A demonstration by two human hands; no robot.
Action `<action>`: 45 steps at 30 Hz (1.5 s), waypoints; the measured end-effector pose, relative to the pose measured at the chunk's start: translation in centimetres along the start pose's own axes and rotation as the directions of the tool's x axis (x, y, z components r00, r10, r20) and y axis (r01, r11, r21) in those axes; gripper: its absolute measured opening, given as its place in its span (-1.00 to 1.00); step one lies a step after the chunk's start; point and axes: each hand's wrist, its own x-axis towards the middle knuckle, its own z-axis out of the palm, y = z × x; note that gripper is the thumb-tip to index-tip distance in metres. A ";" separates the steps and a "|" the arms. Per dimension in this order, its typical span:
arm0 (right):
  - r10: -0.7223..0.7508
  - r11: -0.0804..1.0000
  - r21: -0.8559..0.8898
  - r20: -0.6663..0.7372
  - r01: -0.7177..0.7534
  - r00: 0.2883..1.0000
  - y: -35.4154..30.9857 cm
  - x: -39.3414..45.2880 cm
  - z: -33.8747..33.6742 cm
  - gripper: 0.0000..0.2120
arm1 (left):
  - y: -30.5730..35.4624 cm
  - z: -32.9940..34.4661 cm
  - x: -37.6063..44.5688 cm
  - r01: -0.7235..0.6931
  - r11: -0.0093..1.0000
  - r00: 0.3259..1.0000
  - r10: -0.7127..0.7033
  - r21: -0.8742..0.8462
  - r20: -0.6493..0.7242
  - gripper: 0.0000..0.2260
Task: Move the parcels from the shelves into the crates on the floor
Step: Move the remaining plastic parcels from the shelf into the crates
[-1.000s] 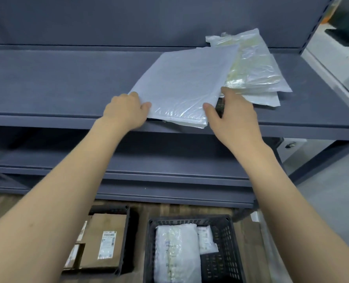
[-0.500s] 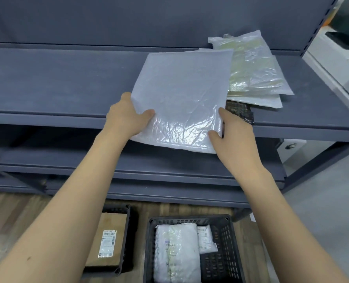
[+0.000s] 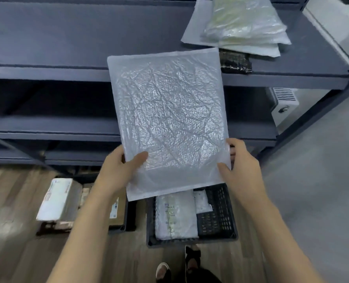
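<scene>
Both hands hold a flat white padded envelope (image 3: pixel 167 123) up in front of the shelves (image 3: pixel 47 72), above the black crate (image 3: pixel 220 217) on the floor. The left hand (image 3: pixel 118 170) pinches its lower left edge, thumb on top; the right hand (image 3: pixel 243 166) has its fingers clamped on the lower right edge. More bagged parcels (image 3: pixel 243 25) lie on the top shelf.

Wood-plank floor (image 3: pixel 10 193) beside grey concrete (image 3: pixel 322 160)
</scene>
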 end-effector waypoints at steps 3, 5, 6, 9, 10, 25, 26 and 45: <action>0.027 1.000 0.001 0.042 -0.027 0.999 1.0 -2.9 1.3 -0.47 | -2.6 0.3 -2.3 0.011 0.992 0.999 -0.015 -0.127 -0.029 -0.78; 0.059 0.998 -0.002 0.088 -0.059 0.994 1.5 -4.5 1.8 -0.48 | -3.8 0.2 -3.9 -0.009 0.988 0.999 0.003 -0.156 -0.039 -0.81; 0.069 0.998 -0.005 0.109 -0.069 0.992 1.7 -5.2 2.1 -0.49 | -4.2 0.2 -4.6 -0.026 0.988 0.999 0.019 -0.152 -0.048 -0.82; 0.059 0.998 -0.036 0.113 -0.056 0.992 2.0 -7.0 2.2 -0.54 | -5.1 -0.1 -6.1 -0.104 0.994 0.988 0.100 -0.028 -0.114 -0.83; 0.046 0.998 -0.055 0.090 -0.041 0.995 1.9 -7.4 2.0 -0.54 | -5.2 -0.3 -6.6 -0.146 0.986 0.976 0.157 0.085 -0.148 -0.85; -0.412 0.850 -0.400 -0.102 0.342 0.906 -2.0 -11.9 0.2 -0.48 | -7.3 -1.9 -8.8 -0.357 0.488 0.812 0.584 0.796 0.007 -0.89; -0.429 0.833 -0.422 -0.085 0.357 0.899 -2.2 -11.7 0.2 -0.47 | -7.3 -2.1 -8.9 -0.367 0.482 0.805 0.593 0.796 0.012 -0.86; -0.648 0.678 -0.438 0.022 0.590 0.762 -0.2 -7.4 -3.8 -0.64 | -5.6 1.8 -8.5 -0.615 0.360 0.404 0.908 0.702 -0.112 -0.71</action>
